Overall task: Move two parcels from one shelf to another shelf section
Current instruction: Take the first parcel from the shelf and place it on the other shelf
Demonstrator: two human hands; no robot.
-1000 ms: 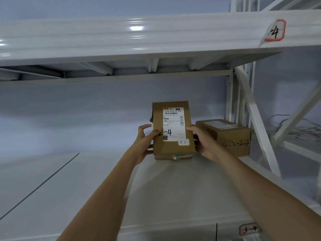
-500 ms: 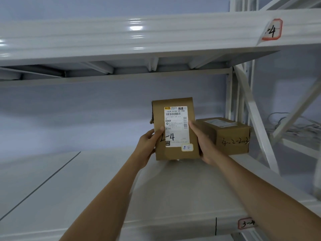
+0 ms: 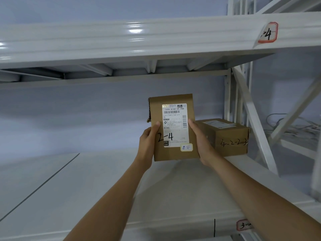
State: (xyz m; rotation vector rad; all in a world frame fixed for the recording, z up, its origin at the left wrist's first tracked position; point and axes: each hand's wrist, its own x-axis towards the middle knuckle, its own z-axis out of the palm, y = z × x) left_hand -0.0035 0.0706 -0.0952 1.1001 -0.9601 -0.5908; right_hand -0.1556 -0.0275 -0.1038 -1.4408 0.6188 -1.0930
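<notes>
Both hands clamp the upright parcel (image 3: 173, 127) between them, left hand (image 3: 147, 145) on its left edge, right hand (image 3: 201, 141) on its right, lifted clear above the white shelf (image 3: 86, 188) toward its right end. With only side pressure, it could slip down. A second parcel (image 3: 225, 136) lies by the right corner post; pale wall behind.

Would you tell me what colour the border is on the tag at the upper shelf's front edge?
Red, around a white tag with black handwriting; the head view shows it best.
</notes>
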